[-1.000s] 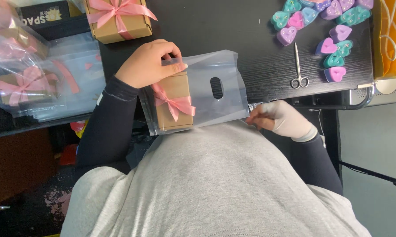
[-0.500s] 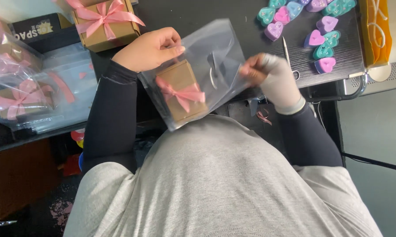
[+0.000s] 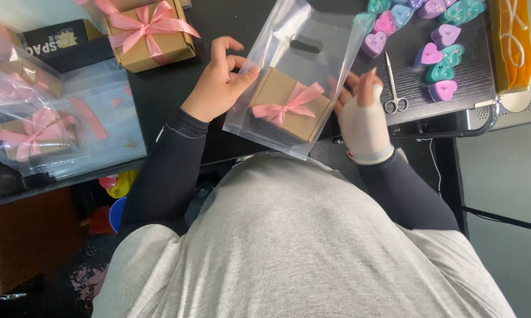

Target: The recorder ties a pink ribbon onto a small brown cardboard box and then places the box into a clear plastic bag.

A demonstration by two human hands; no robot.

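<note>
A clear plastic bag (image 3: 289, 53) with a cut-out handle lies at the front of the black table (image 3: 171, 82). Inside it sits a small brown box (image 3: 280, 88) tied with a pink ribbon bow. My left hand (image 3: 218, 82) pinches the bag's left edge beside the box. My right hand (image 3: 362, 115), wearing a pale wrap, holds the bag's right edge, fingers spread behind the plastic.
Another brown box with a pink bow (image 3: 150, 32) stands at the back left. Bagged boxes (image 3: 38, 135) lie piled at the far left. Heart-shaped candles (image 3: 433, 35) in pink, purple and teal, and small scissors (image 3: 394, 88), lie at the right. An orange pouch (image 3: 513, 41) sits at the far right.
The bag with the box has come down from in front of my chest onto the table. My right hand has moved up from my lap to the bag's right edge.
</note>
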